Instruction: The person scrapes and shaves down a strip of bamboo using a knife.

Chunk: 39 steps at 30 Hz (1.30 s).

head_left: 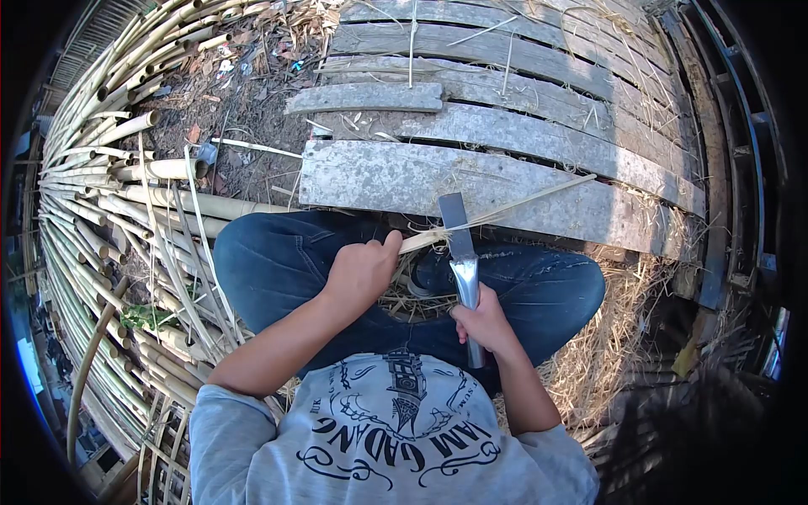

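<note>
So the main thing here is a long pale strip (513,209), looks like bamboo, sitting at a slant above the person's lap with its far end out over the nearest plank. The left hand (364,269) has a closed grip on the near end, thumb along it. The right hand (484,320) is wrapped around the metal handle of a broad-bladed knife (464,271), blade pointing away from the body and crossing the strip. Lots of frayed fibres right by the blade; can't tell how deep the edge is in.

Under all that are crossed legs in blue jeans (269,261), then a grey printed T-shirt (404,459). In front there's a weathered slatted platform (379,177) with a loose short board (370,98) and some thin slivers on it. Big spread of bamboo poles (93,181) off to the left, and straw-like shavings (623,328) piled by the right knee.
</note>
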Each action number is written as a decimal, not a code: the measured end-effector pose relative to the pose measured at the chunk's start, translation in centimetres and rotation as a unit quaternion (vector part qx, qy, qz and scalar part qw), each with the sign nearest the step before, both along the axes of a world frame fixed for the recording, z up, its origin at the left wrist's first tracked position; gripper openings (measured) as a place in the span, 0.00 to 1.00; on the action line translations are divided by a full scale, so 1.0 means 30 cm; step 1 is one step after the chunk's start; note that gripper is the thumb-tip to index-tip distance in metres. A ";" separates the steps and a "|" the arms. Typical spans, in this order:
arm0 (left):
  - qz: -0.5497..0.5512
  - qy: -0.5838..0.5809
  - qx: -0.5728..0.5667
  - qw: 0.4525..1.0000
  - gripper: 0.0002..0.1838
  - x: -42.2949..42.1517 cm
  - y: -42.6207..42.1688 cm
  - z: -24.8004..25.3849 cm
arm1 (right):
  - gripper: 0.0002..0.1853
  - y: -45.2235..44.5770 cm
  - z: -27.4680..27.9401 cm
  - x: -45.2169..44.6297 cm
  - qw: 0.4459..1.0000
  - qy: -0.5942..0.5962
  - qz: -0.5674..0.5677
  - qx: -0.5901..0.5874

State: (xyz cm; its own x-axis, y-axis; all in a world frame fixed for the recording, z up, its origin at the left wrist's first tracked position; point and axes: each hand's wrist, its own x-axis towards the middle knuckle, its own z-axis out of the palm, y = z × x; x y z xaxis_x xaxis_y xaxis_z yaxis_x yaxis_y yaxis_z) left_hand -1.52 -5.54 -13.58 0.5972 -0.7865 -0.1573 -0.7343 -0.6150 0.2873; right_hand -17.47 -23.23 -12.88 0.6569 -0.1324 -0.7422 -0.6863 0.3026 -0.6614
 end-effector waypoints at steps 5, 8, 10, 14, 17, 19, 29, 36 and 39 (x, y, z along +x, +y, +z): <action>0.017 0.006 -0.011 1.000 0.07 0.005 0.000 -0.006 | 0.10 -0.085 -0.035 -0.017 0.980 -0.002 -0.007 0.200; -0.004 0.000 -0.044 0.999 0.07 0.006 -0.002 -0.015 | 0.11 -0.054 -0.020 0.004 0.977 -0.003 -0.047 0.209; -0.004 -0.024 -0.007 1.000 0.04 0.004 -0.010 -0.002 | 0.10 -0.027 -0.014 0.018 0.993 0.009 -0.104 0.050; -0.009 -0.032 -0.019 0.999 0.04 -0.004 -0.008 -0.020 | 0.10 -0.022 -0.007 0.010 0.998 -0.009 0.025 -0.065; -0.006 0.004 -0.006 1.000 0.06 -0.013 0.008 -0.035 | 0.10 -0.048 -0.006 0.001 0.999 0.033 0.039 0.005; -0.007 -0.019 -0.012 1.000 0.07 -0.012 0.003 -0.036 | 0.11 -0.076 -0.005 0.006 0.998 0.033 0.039 0.026; 0.005 -0.016 -0.011 1.000 0.07 -0.007 0.008 -0.041 | 0.06 -0.025 -0.050 -0.003 0.993 -0.021 -0.084 -0.079; -0.002 -0.011 -0.023 1.000 0.06 -0.003 0.000 -0.032 | 0.07 -0.075 -0.034 -0.008 0.999 0.009 0.029 0.023; -0.006 -0.021 -0.039 0.999 0.06 -0.001 0.013 -0.035 | 0.08 -0.103 -0.033 -0.016 0.983 0.017 0.022 0.182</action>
